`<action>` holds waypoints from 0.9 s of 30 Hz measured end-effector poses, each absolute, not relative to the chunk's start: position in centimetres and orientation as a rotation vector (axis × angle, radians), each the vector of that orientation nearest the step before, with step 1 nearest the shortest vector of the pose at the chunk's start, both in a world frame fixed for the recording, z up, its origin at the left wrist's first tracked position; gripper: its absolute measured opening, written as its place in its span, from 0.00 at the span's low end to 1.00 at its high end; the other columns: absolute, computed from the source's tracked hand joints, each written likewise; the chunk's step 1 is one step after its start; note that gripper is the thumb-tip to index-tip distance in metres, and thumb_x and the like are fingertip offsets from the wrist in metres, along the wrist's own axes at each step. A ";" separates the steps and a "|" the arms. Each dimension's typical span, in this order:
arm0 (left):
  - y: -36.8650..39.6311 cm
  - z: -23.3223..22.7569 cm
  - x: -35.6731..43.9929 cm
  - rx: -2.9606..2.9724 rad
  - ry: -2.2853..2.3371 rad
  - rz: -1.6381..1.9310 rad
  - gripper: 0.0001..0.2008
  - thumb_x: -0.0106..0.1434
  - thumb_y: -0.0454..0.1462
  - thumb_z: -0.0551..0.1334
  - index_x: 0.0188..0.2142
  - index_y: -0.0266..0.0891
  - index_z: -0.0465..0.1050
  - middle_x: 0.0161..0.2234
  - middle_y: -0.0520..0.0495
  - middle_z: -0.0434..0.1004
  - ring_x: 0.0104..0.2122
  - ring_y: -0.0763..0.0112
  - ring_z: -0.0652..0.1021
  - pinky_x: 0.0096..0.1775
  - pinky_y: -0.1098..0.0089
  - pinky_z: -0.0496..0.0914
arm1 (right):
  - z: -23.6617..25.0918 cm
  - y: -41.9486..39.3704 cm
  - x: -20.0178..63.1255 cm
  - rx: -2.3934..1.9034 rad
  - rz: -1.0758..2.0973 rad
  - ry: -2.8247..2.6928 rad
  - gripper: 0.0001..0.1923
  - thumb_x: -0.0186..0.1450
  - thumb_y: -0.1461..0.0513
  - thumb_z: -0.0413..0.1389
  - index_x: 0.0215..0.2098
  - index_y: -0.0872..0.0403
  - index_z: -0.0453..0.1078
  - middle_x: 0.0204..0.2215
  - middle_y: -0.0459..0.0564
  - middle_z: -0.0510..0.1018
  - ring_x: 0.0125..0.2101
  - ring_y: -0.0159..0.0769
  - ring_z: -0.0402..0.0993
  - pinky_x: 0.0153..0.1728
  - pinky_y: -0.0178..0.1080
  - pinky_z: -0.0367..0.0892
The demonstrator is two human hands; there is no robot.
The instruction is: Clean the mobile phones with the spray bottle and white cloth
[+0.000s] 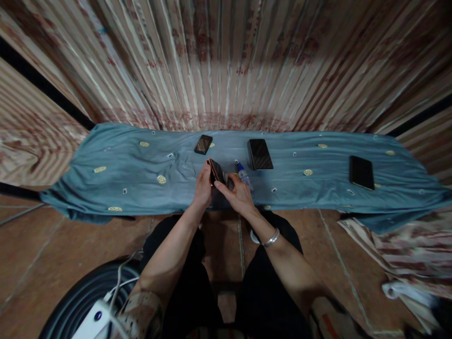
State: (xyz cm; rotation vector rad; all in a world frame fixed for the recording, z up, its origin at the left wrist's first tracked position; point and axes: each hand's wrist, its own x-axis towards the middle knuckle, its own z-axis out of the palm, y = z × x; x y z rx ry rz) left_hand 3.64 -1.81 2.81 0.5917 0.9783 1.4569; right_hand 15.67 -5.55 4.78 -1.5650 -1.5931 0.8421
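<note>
Held up on edge over the near middle of the blue cloth (141,188), a dark phone with a coppery rim (216,172), clamped between both hands. Wrapped round the phone's left edge, the left hand (203,187), fingers closed on it; pressed against its right side and lower corner, the right hand (238,193), thumb laid toward the phone, a silver bangle (271,238) worn on that wrist. Hands close together, touching the phone from either side, and whether touching each other could not be told. Just right of the held phone, behind the right hand's fingers, lay a small tube with a blue cap (243,175), resting on the cloth. Beyond the held phone and slightly left, lay a second dark phone (203,144), flat and tilted. Beyond and to the right of the held phone, lay a larger black phone (260,154), flat. Well to the right of the held phone, near the cloth's far end, lay another black phone (361,172). Scattered over the cloth, small yellow patches and tiny pale marks. Draped over a long low table, the cloth, with striped curtain (226,61) hanging behind it. Below and left of the held phone, near the picture's lower edge, a white device with cables (95,320) beside a dark ring.
</note>
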 end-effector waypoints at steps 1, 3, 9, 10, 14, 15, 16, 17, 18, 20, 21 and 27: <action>-1.8 2.9 3.6 0.604 0.981 1.482 0.12 0.63 0.42 0.66 0.45 0.43 0.78 0.54 0.48 0.79 0.62 0.68 0.71 0.58 0.70 0.67 | 4.7 -5.5 15.8 -1.564 0.836 -1.582 0.21 0.63 0.46 0.61 0.46 0.51 0.74 0.38 0.51 0.82 0.42 0.45 0.79 0.43 0.43 0.71; -1.9 3.1 3.6 0.622 0.981 1.503 0.13 0.61 0.43 0.67 0.43 0.41 0.79 0.51 0.46 0.81 0.60 0.65 0.73 0.59 0.67 0.68 | 4.6 -5.3 16.1 -1.560 0.822 -1.570 0.20 0.63 0.46 0.60 0.45 0.51 0.75 0.38 0.51 0.82 0.41 0.45 0.79 0.44 0.43 0.71; -2.1 3.4 3.1 0.593 0.998 1.442 0.16 0.57 0.45 0.70 0.43 0.40 0.79 0.45 0.45 0.83 0.56 0.61 0.76 0.56 0.63 0.71 | 4.1 -4.9 16.3 -1.544 0.796 -1.584 0.21 0.63 0.45 0.59 0.43 0.50 0.75 0.38 0.51 0.82 0.41 0.45 0.78 0.44 0.44 0.70; -2.2 3.4 3.1 0.588 1.002 1.435 0.16 0.58 0.45 0.69 0.43 0.40 0.79 0.44 0.46 0.83 0.55 0.61 0.77 0.54 0.64 0.73 | 4.1 -4.9 16.3 -1.550 0.794 -1.580 0.21 0.63 0.44 0.59 0.43 0.50 0.75 0.37 0.51 0.82 0.40 0.45 0.78 0.43 0.44 0.70; -2.2 3.6 2.7 0.580 1.048 1.377 0.13 0.61 0.44 0.67 0.42 0.40 0.79 0.34 0.49 0.82 0.41 0.64 0.81 0.44 0.66 0.77 | 4.2 -4.7 16.7 -1.572 0.775 -1.553 0.22 0.63 0.43 0.58 0.41 0.50 0.76 0.35 0.51 0.82 0.38 0.45 0.78 0.41 0.43 0.69; -2.2 3.6 2.6 0.583 1.059 1.355 0.12 0.62 0.44 0.66 0.41 0.39 0.79 0.31 0.49 0.80 0.36 0.66 0.81 0.42 0.66 0.78 | 4.3 -4.7 16.9 -1.572 0.764 -1.546 0.22 0.63 0.42 0.58 0.41 0.50 0.76 0.35 0.51 0.81 0.37 0.45 0.77 0.40 0.43 0.69; -2.3 3.6 2.5 0.587 1.068 1.333 0.12 0.63 0.44 0.66 0.41 0.39 0.79 0.29 0.50 0.79 0.33 0.67 0.80 0.40 0.66 0.78 | 4.4 -4.6 17.1 -1.571 0.750 -1.540 0.23 0.63 0.41 0.57 0.40 0.50 0.76 0.34 0.50 0.81 0.37 0.45 0.77 0.40 0.43 0.68; -2.4 3.5 2.3 0.591 1.075 1.313 0.12 0.63 0.44 0.66 0.41 0.39 0.79 0.28 0.50 0.78 0.31 0.68 0.79 0.39 0.65 0.78 | 4.4 -4.5 17.4 -1.573 0.734 -1.534 0.23 0.63 0.41 0.56 0.39 0.50 0.76 0.33 0.50 0.81 0.36 0.45 0.77 0.39 0.42 0.68; -2.5 3.5 2.2 0.596 1.080 1.294 0.12 0.63 0.44 0.66 0.41 0.39 0.79 0.27 0.50 0.77 0.30 0.67 0.79 0.38 0.65 0.79 | 4.5 -4.3 17.7 -1.575 0.716 -1.527 0.24 0.63 0.40 0.55 0.38 0.50 0.76 0.32 0.50 0.81 0.35 0.44 0.77 0.38 0.41 0.67; -2.7 3.3 2.1 0.613 1.086 1.259 0.14 0.62 0.44 0.67 0.43 0.39 0.80 0.28 0.49 0.77 0.32 0.65 0.79 0.37 0.64 0.79 | 4.7 -4.1 18.3 -1.577 0.683 -1.510 0.26 0.64 0.39 0.53 0.37 0.51 0.76 0.30 0.49 0.80 0.33 0.44 0.76 0.36 0.40 0.66; -2.9 3.2 2.0 0.624 1.084 1.244 0.14 0.62 0.44 0.67 0.44 0.39 0.80 0.29 0.48 0.78 0.33 0.64 0.80 0.36 0.64 0.79 | 4.7 -4.1 18.6 -1.577 0.668 -1.500 0.27 0.65 0.39 0.52 0.37 0.51 0.76 0.29 0.49 0.80 0.33 0.43 0.75 0.36 0.40 0.66; -3.3 2.7 1.9 0.689 1.075 1.180 0.19 0.62 0.43 0.67 0.51 0.39 0.78 0.35 0.45 0.80 0.35 0.63 0.81 0.27 0.71 0.77 | 4.9 -3.7 19.8 -1.592 0.622 -1.456 0.29 0.65 0.38 0.50 0.35 0.52 0.77 0.26 0.48 0.77 0.30 0.40 0.72 0.33 0.38 0.63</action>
